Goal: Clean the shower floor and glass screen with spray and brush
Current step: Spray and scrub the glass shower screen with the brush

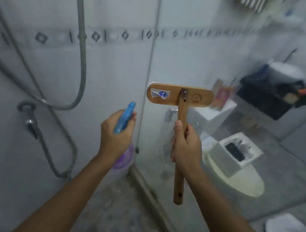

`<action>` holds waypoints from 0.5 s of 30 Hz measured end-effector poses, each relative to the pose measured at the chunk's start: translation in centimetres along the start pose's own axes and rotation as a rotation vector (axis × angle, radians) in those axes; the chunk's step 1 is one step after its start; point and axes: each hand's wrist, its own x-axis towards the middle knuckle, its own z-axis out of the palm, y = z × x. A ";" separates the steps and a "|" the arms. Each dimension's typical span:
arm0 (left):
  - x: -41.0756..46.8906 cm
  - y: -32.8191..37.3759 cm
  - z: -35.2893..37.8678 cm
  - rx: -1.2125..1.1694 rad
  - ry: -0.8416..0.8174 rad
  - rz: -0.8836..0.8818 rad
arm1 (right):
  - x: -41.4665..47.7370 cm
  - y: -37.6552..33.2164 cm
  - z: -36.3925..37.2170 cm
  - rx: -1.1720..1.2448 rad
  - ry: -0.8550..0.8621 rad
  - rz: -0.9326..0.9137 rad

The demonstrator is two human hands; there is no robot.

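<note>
Wooden brush [180, 95], long-handled: my right hand [185, 145] is wrapped round the upper handle, the flat head raised against the glass screen [223, 53]. My left hand [116, 132] grips the spray bottle [122, 155] at its blue trigger top, just left of the screen's edge, above the shower floor [117, 213].

The left hand [116, 136] and right hand [185, 145] were bare. The left forearm [65, 192] and right forearm [231, 222] were bare too, entering at 7 and 5 o'clock. The right thumbnail [178, 123] was trimmed short.
</note>
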 end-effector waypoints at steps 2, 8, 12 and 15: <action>2.7 6.7 0.7 -0.040 -0.037 0.084 | 0.4 -7.3 -2.9 -0.033 0.098 -0.096; 9.0 24.3 4.5 -0.219 -0.161 0.224 | 0.1 -25.0 -11.4 -0.061 0.337 -0.267; 10.6 32.5 8.1 -0.323 -0.248 0.343 | -1.4 -33.3 -16.5 -0.076 0.487 -0.354; 10.8 36.2 10.5 -0.382 -0.313 0.373 | -2.3 -37.3 -19.5 -0.153 0.619 -0.407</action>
